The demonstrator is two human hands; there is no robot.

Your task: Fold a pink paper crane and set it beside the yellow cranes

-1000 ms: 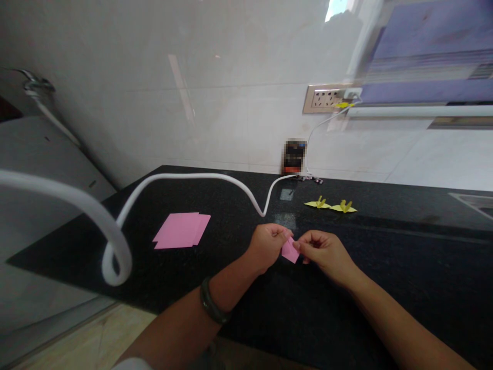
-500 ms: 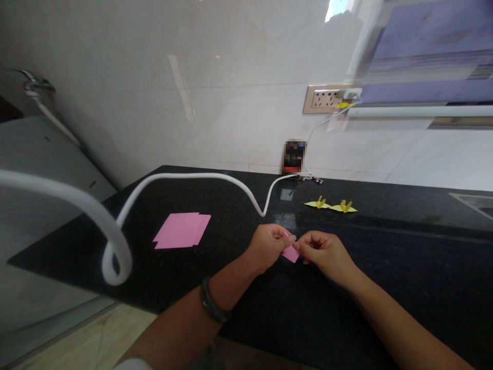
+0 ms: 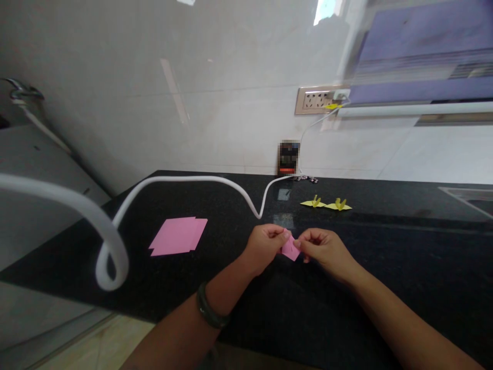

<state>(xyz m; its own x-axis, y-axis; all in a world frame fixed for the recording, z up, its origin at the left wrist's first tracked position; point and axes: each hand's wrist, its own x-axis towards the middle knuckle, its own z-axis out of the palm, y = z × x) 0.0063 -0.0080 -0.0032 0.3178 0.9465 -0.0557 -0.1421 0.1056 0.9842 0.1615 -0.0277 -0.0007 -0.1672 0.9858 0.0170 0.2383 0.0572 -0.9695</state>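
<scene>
Between my hands, above the black countertop, is a small folded piece of pink paper (image 3: 291, 251). My left hand (image 3: 266, 245) pinches its upper left side between thumb and fingers. On the paper's right edge, my right hand (image 3: 322, 247) is closed with thumb and forefinger. The fingertips cover part of the folds. A dark bangle circles my left wrist. Farther left, a stack of pink paper sheets (image 3: 177, 235) lies flat. Beyond my right hand stand two yellow folded paper cranes (image 3: 325, 205), side by side.
A thick white cable or arm (image 3: 204, 179) curves over the black countertop (image 3: 231, 205) and loops at left. A phone-like blurred object (image 3: 288, 158) leans on the tiled wall below a socket (image 3: 314, 100). A sink edge (image 3: 462, 198) shows at far right.
The pink paper has turned slightly, with more of its face showing between my fingers. Both hands keep their pinch. The whole view has shifted a little.
</scene>
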